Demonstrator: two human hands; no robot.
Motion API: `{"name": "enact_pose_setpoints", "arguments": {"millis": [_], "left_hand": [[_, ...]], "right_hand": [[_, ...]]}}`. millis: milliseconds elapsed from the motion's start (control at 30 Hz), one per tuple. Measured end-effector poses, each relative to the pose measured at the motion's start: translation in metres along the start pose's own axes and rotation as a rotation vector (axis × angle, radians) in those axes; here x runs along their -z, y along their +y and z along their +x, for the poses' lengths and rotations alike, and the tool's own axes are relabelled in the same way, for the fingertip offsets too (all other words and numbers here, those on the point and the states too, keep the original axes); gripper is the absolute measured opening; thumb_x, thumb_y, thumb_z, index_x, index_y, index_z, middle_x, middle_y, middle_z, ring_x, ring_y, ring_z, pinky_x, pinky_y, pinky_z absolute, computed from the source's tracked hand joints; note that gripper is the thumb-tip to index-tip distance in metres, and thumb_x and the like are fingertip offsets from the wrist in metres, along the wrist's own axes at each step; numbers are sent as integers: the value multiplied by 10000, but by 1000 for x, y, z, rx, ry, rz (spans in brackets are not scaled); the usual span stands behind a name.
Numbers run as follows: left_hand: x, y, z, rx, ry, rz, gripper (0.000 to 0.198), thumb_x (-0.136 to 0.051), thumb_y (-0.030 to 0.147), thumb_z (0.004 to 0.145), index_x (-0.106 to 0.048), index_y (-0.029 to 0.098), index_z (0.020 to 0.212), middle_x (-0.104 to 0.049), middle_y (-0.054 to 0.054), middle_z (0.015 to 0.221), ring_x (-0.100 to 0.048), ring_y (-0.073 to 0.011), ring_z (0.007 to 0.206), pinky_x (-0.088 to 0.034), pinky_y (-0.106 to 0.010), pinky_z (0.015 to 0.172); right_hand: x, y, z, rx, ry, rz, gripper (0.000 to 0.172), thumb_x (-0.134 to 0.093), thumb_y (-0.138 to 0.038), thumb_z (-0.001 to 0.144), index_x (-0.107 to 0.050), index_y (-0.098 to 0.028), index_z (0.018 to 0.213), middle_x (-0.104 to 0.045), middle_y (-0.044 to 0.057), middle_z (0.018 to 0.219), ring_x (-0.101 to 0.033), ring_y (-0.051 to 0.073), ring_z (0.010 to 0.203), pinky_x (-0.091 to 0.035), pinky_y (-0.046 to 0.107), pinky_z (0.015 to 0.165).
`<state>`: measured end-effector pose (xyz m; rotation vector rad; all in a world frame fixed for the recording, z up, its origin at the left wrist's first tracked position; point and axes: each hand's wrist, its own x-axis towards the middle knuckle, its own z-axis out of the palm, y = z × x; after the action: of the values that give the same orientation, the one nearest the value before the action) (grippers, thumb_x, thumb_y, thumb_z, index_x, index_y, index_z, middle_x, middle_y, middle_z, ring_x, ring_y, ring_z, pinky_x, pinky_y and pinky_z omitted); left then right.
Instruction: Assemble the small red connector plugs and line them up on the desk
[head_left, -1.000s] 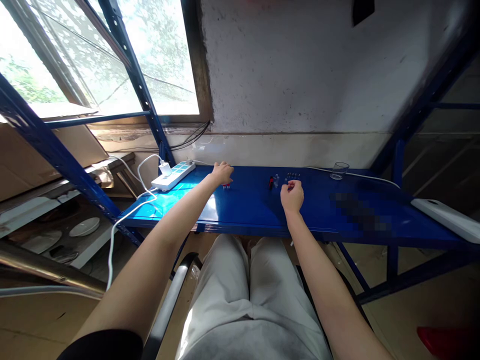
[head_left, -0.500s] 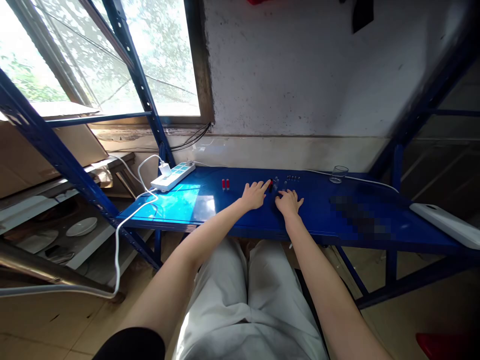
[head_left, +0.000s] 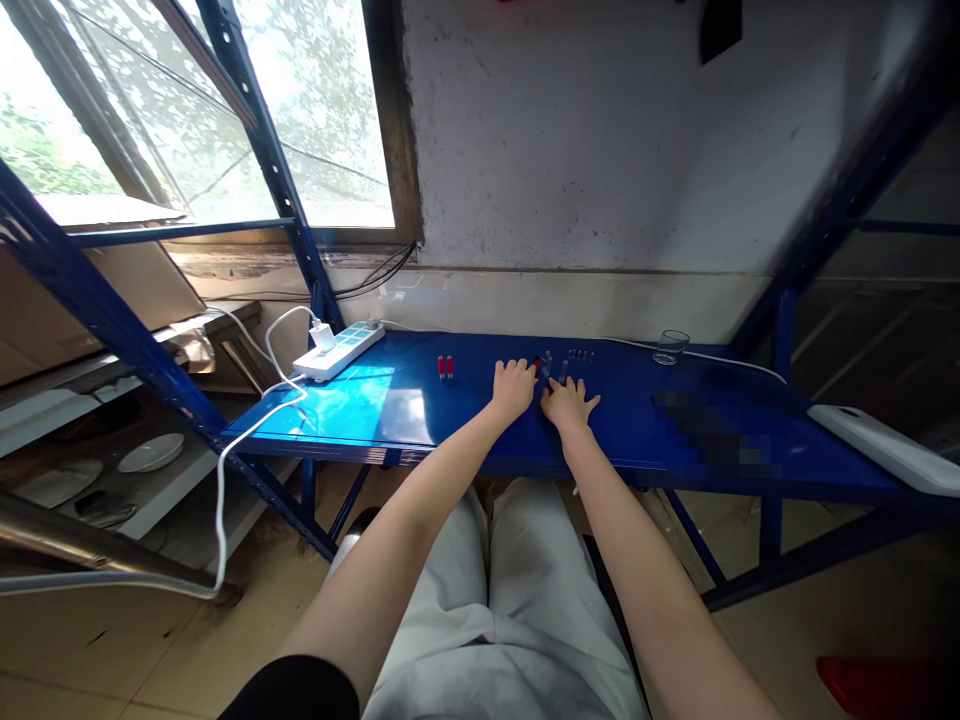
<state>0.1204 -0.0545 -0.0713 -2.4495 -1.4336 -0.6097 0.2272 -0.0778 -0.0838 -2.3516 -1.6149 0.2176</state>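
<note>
My left hand (head_left: pixel 514 390) rests palm down over the blue table (head_left: pixel 472 430), its fingers slightly apart and nothing visible in them. Just past its fingertips is a small red and black piece (head_left: pixel 536 362), partly hidden by the hand. My right hand (head_left: pixel 568 408) lies low beside it with fingers spread, the thumb side close to several small clear pieces (head_left: pixel 547 362). Behind these, several tiny pieces (head_left: pixel 581 354) stand in a row, too small to name. Two small red pieces with pale lower ends (head_left: pixel 445 368) stand side by side to the left of my left hand.
A white power strip (head_left: pixel 341 352) with a plugged-in charger sits at the table's left end, its cable (head_left: pixel 223 500) hanging off the edge. A clear glass cup (head_left: pixel 670 347) stands at the back right. A white object (head_left: pixel 892 450) lies at the right end. Blue uprights (head_left: pixel 262 120) frame the table.
My left hand has drawn its extended index finger back in and turned slightly. The right hand remains near the clear pieces. The whole view has shifted a little.
</note>
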Motion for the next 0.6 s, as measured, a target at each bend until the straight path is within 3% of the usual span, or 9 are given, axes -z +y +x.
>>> {"name": "enact_pose_setpoints", "arguments": {"millis": [100,267,600], "left_hand": [[2,0,0,-4,45,-20,284,-360,238,895,-616,134,964,-597,-125,983,-501,-247,955,-294,-404,853],[6,-4,-5,30,70,-110,224,-420,234,877,-624,152,917,-617,-101,949,-521,-224,927,-294,-383,830],[18,-30,-32,373,238,-519,166,-554,313,808,-651,190,862,-671,-36,874,-582,-173,796,-368,-357,808]], "right_hand": [[-2,0,4,-6,-24,-24,508,-210,-400,908,-353,-262,1375,-231,73,1476,-79,293,1368,-63,624,1033],[-2,-1,4,-12,-45,-40,537,-167,-412,910,-297,-239,1401,-201,70,1486,-71,284,1369,-52,608,1043],[-1,0,3,17,-26,0,546,-188,-394,902,-321,-196,1394,-244,90,1469,-119,303,1356,-40,620,1038]]}}
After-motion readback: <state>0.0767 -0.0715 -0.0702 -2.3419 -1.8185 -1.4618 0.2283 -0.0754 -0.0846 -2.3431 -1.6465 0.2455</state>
